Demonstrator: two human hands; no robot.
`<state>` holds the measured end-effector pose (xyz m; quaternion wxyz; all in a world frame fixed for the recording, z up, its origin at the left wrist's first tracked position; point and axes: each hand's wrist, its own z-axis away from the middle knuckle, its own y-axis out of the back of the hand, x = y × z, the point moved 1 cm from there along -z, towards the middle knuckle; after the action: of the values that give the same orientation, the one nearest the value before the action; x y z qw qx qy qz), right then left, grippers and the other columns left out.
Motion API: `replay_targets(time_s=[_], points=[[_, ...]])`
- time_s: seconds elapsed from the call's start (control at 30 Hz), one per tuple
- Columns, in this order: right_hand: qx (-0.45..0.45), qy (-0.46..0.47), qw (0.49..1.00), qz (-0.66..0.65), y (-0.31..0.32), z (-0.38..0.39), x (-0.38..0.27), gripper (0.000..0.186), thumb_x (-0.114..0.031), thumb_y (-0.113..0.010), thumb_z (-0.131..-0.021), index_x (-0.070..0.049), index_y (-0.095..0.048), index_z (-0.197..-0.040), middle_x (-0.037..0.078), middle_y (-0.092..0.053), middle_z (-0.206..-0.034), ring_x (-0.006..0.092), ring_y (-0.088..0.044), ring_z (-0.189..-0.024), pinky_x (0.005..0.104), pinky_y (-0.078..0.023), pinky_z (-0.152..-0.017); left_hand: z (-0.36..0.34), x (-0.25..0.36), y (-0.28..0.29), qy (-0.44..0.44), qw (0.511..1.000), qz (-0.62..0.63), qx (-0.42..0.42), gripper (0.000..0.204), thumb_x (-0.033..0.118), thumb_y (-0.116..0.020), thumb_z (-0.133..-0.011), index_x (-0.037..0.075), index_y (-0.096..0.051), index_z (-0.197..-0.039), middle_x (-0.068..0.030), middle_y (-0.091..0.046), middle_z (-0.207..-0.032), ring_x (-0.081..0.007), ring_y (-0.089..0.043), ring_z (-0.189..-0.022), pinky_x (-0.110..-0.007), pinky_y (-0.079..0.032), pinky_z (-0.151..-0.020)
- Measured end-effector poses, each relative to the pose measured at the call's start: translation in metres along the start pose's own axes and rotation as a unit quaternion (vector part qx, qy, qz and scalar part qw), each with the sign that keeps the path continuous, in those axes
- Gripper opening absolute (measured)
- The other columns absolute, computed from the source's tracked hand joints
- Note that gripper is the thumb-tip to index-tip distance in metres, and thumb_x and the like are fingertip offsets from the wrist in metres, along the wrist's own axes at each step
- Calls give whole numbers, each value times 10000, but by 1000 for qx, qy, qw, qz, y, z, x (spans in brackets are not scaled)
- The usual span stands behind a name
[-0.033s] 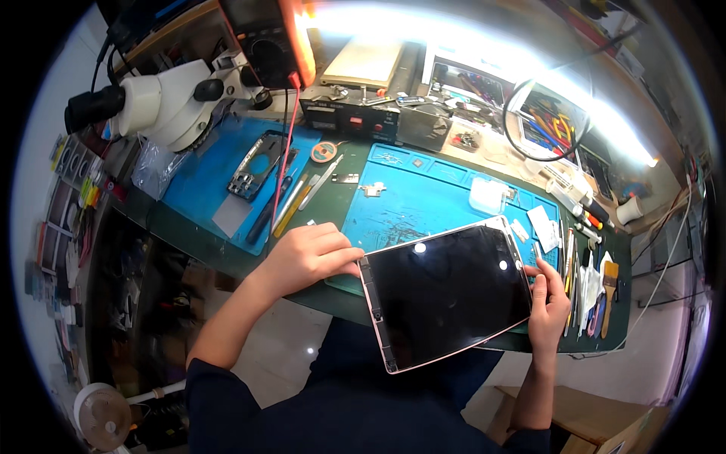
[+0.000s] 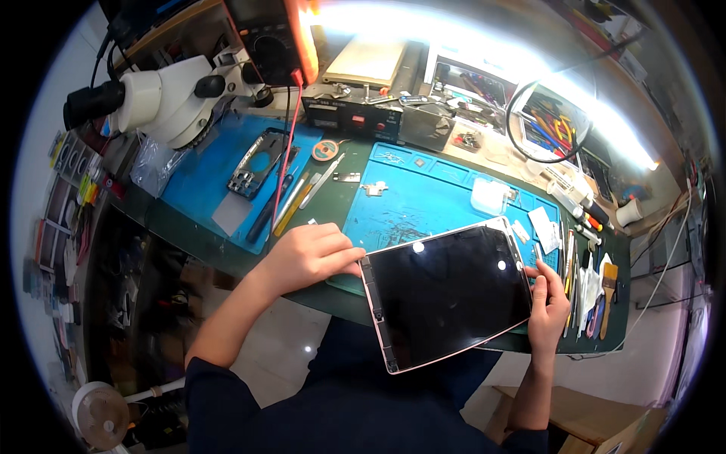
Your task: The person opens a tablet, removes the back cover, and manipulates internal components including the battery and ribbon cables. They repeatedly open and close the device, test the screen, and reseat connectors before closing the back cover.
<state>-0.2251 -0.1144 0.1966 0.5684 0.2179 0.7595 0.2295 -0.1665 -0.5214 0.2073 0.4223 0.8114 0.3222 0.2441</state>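
Observation:
A tablet with a black glossy screen point(image 2: 446, 303) and a pale pink frame is held tilted over the bench's near edge and my lap, with dark components showing along its exposed left edge strip. My left hand point(image 2: 316, 259) grips its upper left corner, fingers curled onto the edge. My right hand point(image 2: 547, 306) grips the right edge, thumb along the side. Behind the tablet is a blue silicone mat point(image 2: 401, 204) bearing a small metal part point(image 2: 374, 188) and a clear plastic box point(image 2: 489, 195).
A microscope point(image 2: 147, 98) stands at left above another blue mat point(image 2: 189, 189) with a disassembled phone point(image 2: 253, 163). A red cable hangs from a meter point(image 2: 265, 38). Tweezers, a solder wick spool point(image 2: 324, 150), brushes point(image 2: 609, 299) and tools lie around; a small fan point(image 2: 102, 416) is lower left.

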Motion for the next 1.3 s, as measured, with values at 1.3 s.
replay_targets(time_s=[1.3], points=[[50,-52,996,-44,-8,0,9,288,-161,-512,-1081,37,-657,-1233,116,-765,-1026,44,-582,-750,191,-475,-693,7,-23,-6,-142,990,-16,21,276,67,-719,-731,6,-739,-999,-55,-666,-900,-183,-668,-752,-286,-543,-605]])
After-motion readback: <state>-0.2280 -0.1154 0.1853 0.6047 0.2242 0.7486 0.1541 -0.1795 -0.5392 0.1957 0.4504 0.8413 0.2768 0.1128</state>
